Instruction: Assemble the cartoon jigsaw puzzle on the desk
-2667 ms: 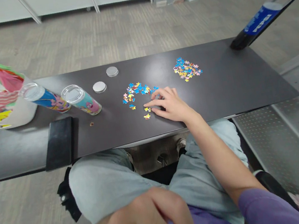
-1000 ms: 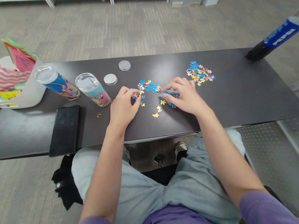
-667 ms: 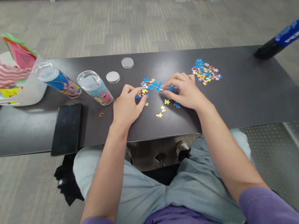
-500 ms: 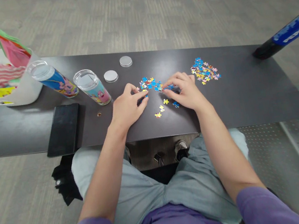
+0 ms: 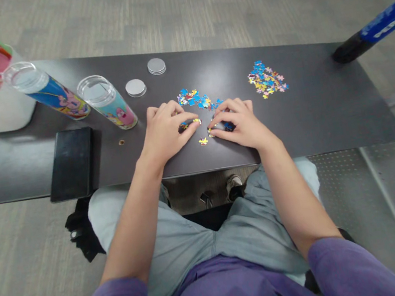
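Note:
My left hand [image 5: 165,134] pinches a small yellow puzzle piece [image 5: 197,121] between thumb and fingertips, and darker pieces show partly beneath its fingers. Across a narrow gap, my right hand [image 5: 241,123] has its thumb and fingers closed on another yellowish puzzle piece [image 5: 211,132] at the table top. Its curled fingers partly hide a blue piece [image 5: 229,126]. One loose yellow piece [image 5: 203,141] lies just below and between the hands. Beyond the fingertips spreads a loose band of blue and yellow pieces [image 5: 205,101].
To the right lies a larger puzzle-piece pile [image 5: 266,80] on the dark table [image 5: 320,112]. A Pepsi bottle-shaped container [image 5: 374,30] stands at the right end. At left are two clear-topped canisters [image 5: 121,112], two round lids [image 5: 135,88], a black tablet-like slab [image 5: 72,164] and a white basket [image 5: 20,109].
Both hands have come nearer the table's front edge, the right one leaving the band of pieces for the loose yellow ones. The whole view has shifted slightly.

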A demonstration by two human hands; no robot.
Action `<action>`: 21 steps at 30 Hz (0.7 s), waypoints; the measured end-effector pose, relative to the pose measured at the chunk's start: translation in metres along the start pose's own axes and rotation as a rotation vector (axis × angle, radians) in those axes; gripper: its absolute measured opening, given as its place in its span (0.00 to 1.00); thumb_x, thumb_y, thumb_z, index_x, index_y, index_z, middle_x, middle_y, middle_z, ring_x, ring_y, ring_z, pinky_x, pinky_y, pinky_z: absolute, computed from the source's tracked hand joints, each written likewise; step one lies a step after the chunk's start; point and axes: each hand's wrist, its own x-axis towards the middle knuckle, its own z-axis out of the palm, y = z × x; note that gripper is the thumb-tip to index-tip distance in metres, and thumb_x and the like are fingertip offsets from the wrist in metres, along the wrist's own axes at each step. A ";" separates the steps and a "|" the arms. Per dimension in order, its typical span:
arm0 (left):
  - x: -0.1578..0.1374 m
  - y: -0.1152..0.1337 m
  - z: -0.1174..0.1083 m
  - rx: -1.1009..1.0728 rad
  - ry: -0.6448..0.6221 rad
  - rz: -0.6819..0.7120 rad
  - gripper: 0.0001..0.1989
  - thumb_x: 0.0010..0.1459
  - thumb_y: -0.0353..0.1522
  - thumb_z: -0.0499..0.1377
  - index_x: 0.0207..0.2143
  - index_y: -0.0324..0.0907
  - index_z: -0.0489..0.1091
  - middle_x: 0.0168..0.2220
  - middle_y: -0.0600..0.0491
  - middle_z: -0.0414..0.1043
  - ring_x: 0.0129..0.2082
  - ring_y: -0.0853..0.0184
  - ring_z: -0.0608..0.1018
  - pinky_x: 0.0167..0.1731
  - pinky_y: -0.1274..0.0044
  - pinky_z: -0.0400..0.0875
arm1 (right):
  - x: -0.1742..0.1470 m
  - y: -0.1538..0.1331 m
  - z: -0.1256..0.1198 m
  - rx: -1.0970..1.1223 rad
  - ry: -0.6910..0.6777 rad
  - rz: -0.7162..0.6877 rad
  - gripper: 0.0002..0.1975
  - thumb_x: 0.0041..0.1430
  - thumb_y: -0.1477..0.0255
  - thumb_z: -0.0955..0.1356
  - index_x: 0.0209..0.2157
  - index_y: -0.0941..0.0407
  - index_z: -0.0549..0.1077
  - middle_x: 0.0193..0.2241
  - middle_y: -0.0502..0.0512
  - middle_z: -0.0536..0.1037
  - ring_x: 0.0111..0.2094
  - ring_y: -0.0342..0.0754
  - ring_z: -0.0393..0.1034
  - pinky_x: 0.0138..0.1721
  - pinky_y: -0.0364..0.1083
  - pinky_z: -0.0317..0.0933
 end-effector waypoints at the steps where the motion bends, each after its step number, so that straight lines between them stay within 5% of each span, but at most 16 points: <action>1: 0.000 0.000 0.001 0.000 0.026 -0.024 0.13 0.83 0.41 0.70 0.58 0.56 0.97 0.56 0.45 0.84 0.58 0.46 0.81 0.69 0.49 0.67 | -0.003 0.002 0.001 -0.016 0.016 0.013 0.13 0.88 0.52 0.75 0.55 0.41 0.92 0.63 0.61 0.86 0.65 0.71 0.76 0.71 0.72 0.59; 8: -0.001 0.003 0.007 0.003 -0.002 -0.021 0.12 0.82 0.40 0.71 0.56 0.59 0.97 0.57 0.44 0.83 0.60 0.45 0.79 0.69 0.48 0.66 | -0.002 0.007 0.009 -0.097 0.148 0.067 0.16 0.92 0.55 0.69 0.61 0.41 0.91 0.62 0.62 0.84 0.65 0.72 0.74 0.69 0.72 0.61; 12: -0.002 0.000 0.003 -0.043 -0.054 0.015 0.14 0.83 0.39 0.69 0.59 0.59 0.96 0.58 0.45 0.83 0.62 0.46 0.79 0.71 0.48 0.64 | 0.003 -0.002 0.013 -0.080 0.092 0.031 0.18 0.93 0.56 0.69 0.66 0.40 0.92 0.65 0.62 0.83 0.65 0.71 0.73 0.70 0.72 0.59; 16: -0.005 -0.002 -0.003 -0.118 -0.100 0.073 0.12 0.73 0.42 0.79 0.56 0.54 0.94 0.59 0.47 0.84 0.63 0.47 0.81 0.72 0.51 0.65 | 0.005 -0.007 0.013 -0.068 0.016 0.000 0.20 0.92 0.58 0.69 0.71 0.36 0.91 0.69 0.61 0.82 0.65 0.72 0.73 0.70 0.73 0.58; 21: -0.008 -0.002 -0.002 -0.168 -0.196 0.105 0.11 0.68 0.43 0.83 0.51 0.55 0.95 0.55 0.50 0.85 0.59 0.50 0.83 0.73 0.52 0.64 | 0.005 -0.005 0.010 -0.049 -0.002 0.000 0.17 0.91 0.54 0.71 0.66 0.39 0.92 0.70 0.61 0.83 0.68 0.72 0.72 0.71 0.72 0.58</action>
